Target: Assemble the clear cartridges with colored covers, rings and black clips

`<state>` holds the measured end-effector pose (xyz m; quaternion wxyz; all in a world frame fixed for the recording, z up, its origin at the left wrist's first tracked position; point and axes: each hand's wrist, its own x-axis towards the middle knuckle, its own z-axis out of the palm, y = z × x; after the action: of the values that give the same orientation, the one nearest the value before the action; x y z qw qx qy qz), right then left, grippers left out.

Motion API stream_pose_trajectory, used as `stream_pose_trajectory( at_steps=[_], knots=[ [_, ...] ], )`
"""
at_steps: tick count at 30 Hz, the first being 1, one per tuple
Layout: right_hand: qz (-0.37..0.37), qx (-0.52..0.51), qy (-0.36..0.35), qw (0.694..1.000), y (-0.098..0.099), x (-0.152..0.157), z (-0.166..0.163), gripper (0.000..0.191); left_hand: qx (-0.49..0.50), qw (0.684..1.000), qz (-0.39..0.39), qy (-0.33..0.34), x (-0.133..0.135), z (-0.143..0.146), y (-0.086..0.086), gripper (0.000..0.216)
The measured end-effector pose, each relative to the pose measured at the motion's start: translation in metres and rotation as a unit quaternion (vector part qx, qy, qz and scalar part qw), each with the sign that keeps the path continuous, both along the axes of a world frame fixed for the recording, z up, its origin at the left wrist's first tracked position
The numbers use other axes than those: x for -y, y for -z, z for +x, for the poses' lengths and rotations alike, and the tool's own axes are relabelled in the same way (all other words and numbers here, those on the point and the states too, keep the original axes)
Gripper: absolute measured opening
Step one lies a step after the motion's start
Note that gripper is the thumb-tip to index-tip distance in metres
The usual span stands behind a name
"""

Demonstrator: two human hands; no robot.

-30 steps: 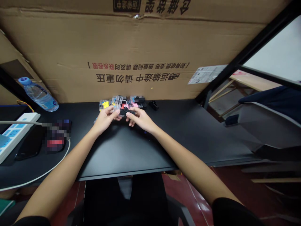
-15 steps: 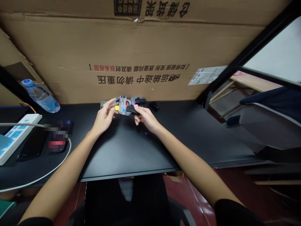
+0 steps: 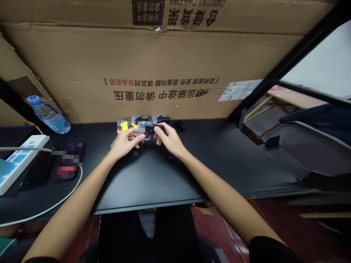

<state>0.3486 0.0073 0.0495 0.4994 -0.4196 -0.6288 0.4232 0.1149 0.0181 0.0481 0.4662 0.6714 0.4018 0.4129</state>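
Both hands meet over the far middle of the black desk (image 3: 153, 175). My left hand (image 3: 124, 141) and my right hand (image 3: 169, 138) pinch one clear plastic cartridge (image 3: 144, 128) with a black cap and a red spot between their fingertips. Just behind it stand several more clear cartridges, one with a yellow label (image 3: 122, 126) at the left and one with a black top (image 3: 160, 118) at the right. A small black clip (image 3: 179, 125) lies to the right of that row.
A large cardboard sheet (image 3: 164, 69) with printed characters walls off the back of the desk. At the left are a water bottle (image 3: 48, 115), a white power strip (image 3: 16, 160), its cable (image 3: 55, 204) and a dark phone (image 3: 35, 171). A dark chair (image 3: 315, 146) stands right.
The cartridge was lifted toward the row half a second ago. Now both hands have brought it back down and slightly nearer, still pinched between them.
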Motion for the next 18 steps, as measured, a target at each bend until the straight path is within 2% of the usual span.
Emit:
stream_pose_trajectory(
  at_steps=[4,10,15,16,18],
  knots=[
    [-0.029,-0.062,0.003,0.998,0.004,-0.004,-0.004,0.060,0.055,0.996,-0.064,0.024,0.000,0.004,0.001,0.058],
    [-0.048,0.025,-0.076,0.996,0.012,0.001,-0.015,0.057,0.076,0.995,-0.065,-0.001,0.000,0.003,-0.002,0.057],
    [0.004,-0.040,0.055,0.998,0.003,-0.005,-0.003,0.052,0.045,0.998,-0.051,0.013,-0.003,0.001,0.002,0.055],
    [0.008,-0.039,0.060,0.997,0.003,-0.005,-0.002,0.053,0.037,0.998,-0.050,0.015,-0.002,0.001,0.004,0.054],
    [0.001,-0.005,0.021,1.000,0.003,-0.004,-0.003,0.056,0.028,0.998,-0.052,0.015,-0.002,0.002,0.007,0.052]
  ],
)
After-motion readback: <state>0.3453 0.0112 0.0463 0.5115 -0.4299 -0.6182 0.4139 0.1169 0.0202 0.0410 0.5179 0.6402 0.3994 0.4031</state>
